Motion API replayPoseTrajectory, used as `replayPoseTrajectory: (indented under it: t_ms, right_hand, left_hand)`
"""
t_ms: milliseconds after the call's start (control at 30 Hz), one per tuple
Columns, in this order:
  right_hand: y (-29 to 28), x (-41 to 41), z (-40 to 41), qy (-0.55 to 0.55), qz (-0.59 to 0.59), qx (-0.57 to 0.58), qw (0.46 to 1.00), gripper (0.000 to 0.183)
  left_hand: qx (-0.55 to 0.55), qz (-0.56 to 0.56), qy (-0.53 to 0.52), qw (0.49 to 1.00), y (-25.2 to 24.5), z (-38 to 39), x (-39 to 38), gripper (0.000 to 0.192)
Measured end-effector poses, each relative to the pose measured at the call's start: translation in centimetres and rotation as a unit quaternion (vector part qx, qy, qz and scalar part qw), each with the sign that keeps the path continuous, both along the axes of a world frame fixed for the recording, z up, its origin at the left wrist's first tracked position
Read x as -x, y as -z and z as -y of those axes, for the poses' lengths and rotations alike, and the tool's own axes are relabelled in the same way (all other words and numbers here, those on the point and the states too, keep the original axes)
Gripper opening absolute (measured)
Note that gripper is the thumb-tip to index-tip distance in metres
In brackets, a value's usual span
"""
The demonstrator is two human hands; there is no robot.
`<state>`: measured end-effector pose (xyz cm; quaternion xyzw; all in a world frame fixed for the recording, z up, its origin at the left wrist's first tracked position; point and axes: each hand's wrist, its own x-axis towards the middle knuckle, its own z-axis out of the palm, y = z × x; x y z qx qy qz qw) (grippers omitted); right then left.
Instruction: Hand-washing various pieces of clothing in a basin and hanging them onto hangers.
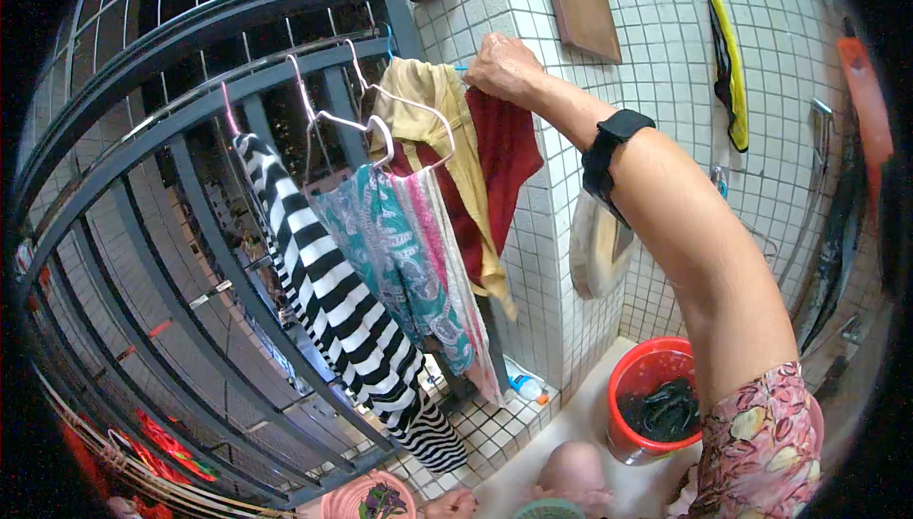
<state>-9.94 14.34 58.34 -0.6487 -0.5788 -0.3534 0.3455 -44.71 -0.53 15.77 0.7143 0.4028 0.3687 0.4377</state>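
Observation:
My right hand (503, 66) is closed at the right end of a blue hanger (461, 68), against the tiled wall's corner; its fingertips are hidden. Under it a dark red garment (503, 169) hangs, partly behind a tan garment (428, 105). To the left, a teal patterned cloth (385, 248) and a pink-and-white towel (435, 233) hang by pale pink hangers (442, 126). A black-and-white striped garment (342, 298) hangs farthest left from a pink hanger (230, 109). A black band circles my right forearm. My left hand is out of view.
Dark metal railings (214, 233) run along the left. A red bucket (620, 405) with dark contents stands at the lower right. A plastic bottle (528, 387) lies on the tiled ledge, and a pink basket (335, 501) holding leaves sits at the bottom. A wooden board (581, 5) is by the wall.

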Motion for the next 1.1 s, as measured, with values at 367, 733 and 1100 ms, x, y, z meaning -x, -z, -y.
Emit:
replayPoseTrajectory:
  t_ms: [367,733,1100]
  right_hand:
    - [0.8,1.5,3.8,-0.065,-0.129,0.055,0.988,0.050]
    - [6.3,-2.3,7.9,-0.223,-0.288,-0.002,0.931,0.049]
    - [32.2,-17.0,25.2,0.120,-0.510,0.235,0.819,0.017]
  left_hand:
    - [-0.052,-0.027,0.036,0.998,2.7,-1.6,0.8,0.019]
    - [-0.095,-0.040,0.067,0.992,-0.6,-0.4,-1.2,0.011]
    - [-0.219,0.042,0.296,0.929,-8.1,2.1,-13.5,0.011]
